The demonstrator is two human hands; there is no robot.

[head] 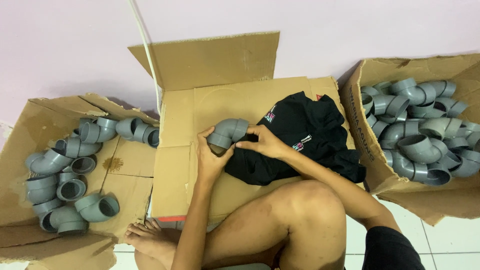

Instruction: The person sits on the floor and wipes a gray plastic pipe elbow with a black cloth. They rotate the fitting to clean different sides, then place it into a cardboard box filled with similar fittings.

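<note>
Both hands, left hand [210, 160] and right hand [265, 142], grip grey pipe elbow [227, 132] | brown cartons: left box [20, 150], right box [370, 155] | black cloth [310, 130] labels unreadable

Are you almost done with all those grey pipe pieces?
Hard to say. A dozen or so grey elbows lie in the left box. One elbow is in hand now, held by the left hand and right hand over a black cloth. The right box holds a fuller heap.
</note>
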